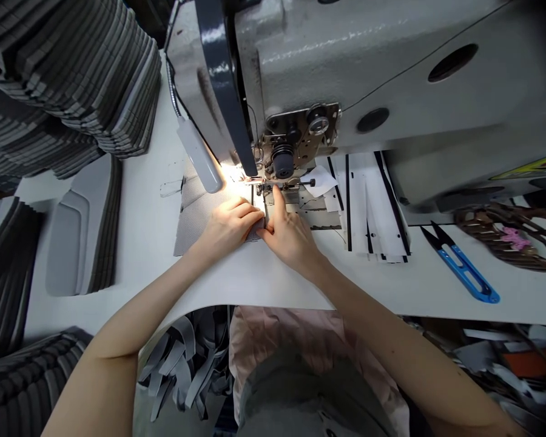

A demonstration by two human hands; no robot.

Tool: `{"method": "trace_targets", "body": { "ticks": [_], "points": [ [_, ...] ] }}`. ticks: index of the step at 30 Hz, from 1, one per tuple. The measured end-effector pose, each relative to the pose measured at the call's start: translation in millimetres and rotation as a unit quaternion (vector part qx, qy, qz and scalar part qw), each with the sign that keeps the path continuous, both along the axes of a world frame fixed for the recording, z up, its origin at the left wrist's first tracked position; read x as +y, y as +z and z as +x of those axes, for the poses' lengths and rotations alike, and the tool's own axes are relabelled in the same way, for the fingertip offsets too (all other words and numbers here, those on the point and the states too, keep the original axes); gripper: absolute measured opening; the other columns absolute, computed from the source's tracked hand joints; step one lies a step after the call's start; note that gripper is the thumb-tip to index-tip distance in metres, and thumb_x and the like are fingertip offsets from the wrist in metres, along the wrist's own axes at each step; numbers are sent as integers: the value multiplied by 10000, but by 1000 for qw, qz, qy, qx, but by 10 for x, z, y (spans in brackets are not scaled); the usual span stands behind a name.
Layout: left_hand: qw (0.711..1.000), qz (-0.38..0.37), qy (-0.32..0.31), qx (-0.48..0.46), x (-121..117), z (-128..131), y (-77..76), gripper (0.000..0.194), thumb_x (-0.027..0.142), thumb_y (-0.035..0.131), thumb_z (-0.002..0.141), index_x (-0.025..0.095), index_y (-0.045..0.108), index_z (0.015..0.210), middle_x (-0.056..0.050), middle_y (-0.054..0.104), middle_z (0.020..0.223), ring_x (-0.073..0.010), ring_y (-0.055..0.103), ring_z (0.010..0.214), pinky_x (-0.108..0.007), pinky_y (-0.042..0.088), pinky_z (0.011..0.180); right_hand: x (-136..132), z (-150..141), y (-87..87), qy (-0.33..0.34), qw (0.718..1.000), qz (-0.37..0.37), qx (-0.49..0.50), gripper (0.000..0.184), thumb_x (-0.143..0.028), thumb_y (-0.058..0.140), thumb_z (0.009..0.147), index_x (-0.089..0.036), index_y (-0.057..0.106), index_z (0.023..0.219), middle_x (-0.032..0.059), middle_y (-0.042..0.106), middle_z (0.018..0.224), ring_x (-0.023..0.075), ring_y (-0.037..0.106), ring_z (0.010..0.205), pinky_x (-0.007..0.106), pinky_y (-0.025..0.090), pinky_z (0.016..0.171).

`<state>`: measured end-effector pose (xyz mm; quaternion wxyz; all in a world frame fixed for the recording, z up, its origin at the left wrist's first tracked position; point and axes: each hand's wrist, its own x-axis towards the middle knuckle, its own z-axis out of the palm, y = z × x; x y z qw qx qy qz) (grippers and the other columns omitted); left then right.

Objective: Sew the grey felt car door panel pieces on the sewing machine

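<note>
A grey woven fabric piece point(193, 215) lies under the needle area of a sewing machine point(282, 161). My left hand point(231, 226) presses on it from the left, fingers together and bent at its near edge. From the right, my right hand point(292, 237) touches the fabric's corner with the thumb. Its index finger stretches up beside the presser foot, apart from the thumb, and its other fingers are curled. A lit lamp point(200, 155) brightens the stitching spot. Part of the fabric is hidden under my left hand.
Tall stacks of grey padded pieces point(73, 67) and grey panels point(68, 237) stand at left. On the right lie white strips with black edging point(368, 206), blue thread snips point(464, 267) and a brown hair clip point(495, 233). Grey straps point(186, 358) hang below the table edge.
</note>
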<state>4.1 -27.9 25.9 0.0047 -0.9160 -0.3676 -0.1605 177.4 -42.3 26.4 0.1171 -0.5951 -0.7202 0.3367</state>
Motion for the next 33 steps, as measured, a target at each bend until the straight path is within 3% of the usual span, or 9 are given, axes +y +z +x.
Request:
{"method": "trace_targets", "body": {
  "ticks": [4, 7, 10, 13, 17, 21, 25, 33],
  "points": [
    [999, 35, -20, 6, 0, -9, 35, 241, 179, 465, 1001, 191, 701, 955, -34, 730, 853, -173, 630, 814, -303, 495, 676, 19, 10, 15, -6, 1000, -8, -3, 917, -183, 637, 870, 0, 89, 1581, 86, 754, 859, 267, 686, 836, 349, 479, 769],
    [999, 47, -21, 0, -7, -20, 10, 222, 182, 494, 994, 186, 704, 924, -31, 725, 833, -168, 624, 801, -300, 494, 674, 4, 14, 3, -18, 1000, 11, -5, 810, -151, 638, 859, -23, 223, 1542, 68, 750, 843, 248, 676, 789, 319, 446, 717],
    [999, 47, -22, 11, -23, -21, 7, 232, 162, 487, 993, 191, 708, 929, -28, 726, 844, -166, 630, 821, -298, 501, 692, -61, 30, -54, -19, 998, 65, -14, 503, -185, 658, 865, -98, 509, 1338, 38, 729, 820, 212, 658, 746, 278, 383, 637],
    [998, 47, -31, 20, -57, -25, 20, 267, 110, 451, 983, 182, 707, 959, -31, 731, 894, -171, 643, 883, -296, 520, 728, -168, 68, -137, 34, 986, 157, -33, 123, -214, 578, 940, -180, 672, 1010, 28, 718, 876, 147, 620, 702, 258, 300, 571],
    [999, 34, -32, 9, -97, -50, -8, 311, 70, 425, 947, 172, 699, 1053, -55, 736, 982, -196, 649, 989, -325, 548, 801, -295, 135, -219, 111, 960, 242, -90, 303, -174, 473, 979, -211, 717, 803, 10, 694, 746, 108, 509, 557, 279, 193, 515],
    [999, 25, -23, -11, -76, -63, -76, 333, 80, 425, 939, 187, 700, 1092, -62, 739, 1020, -195, 655, 1008, -328, 556, 799, -315, 184, -221, 139, 949, 263, -104, 298, -175, 491, 959, -243, 777, 911, 1, 619, 543, 113, 448, 485, 286, 147, 503],
    [999, 51, -13, -11, 1, -51, -111, 323, 88, 426, 945, 194, 711, 1051, -39, 747, 1001, -182, 658, 985, -302, 550, 793, -243, 193, -170, 151, 952, 237, -122, 349, -155, 494, 933, -270, 765, 1122, 13, 657, 562, 122, 474, 490, 287, 147, 507],
    [998, 57, 3, 5, 183, -61, -134, 297, 135, 418, 979, 188, 702, 1047, -45, 740, 1005, -187, 660, 982, -306, 514, 766, -55, 180, -54, 157, 962, 163, -153, 412, -122, 445, 925, -284, 739, 1163, 30, 709, 650, 135, 521, 542, 288, 153, 520]
  ]
}}
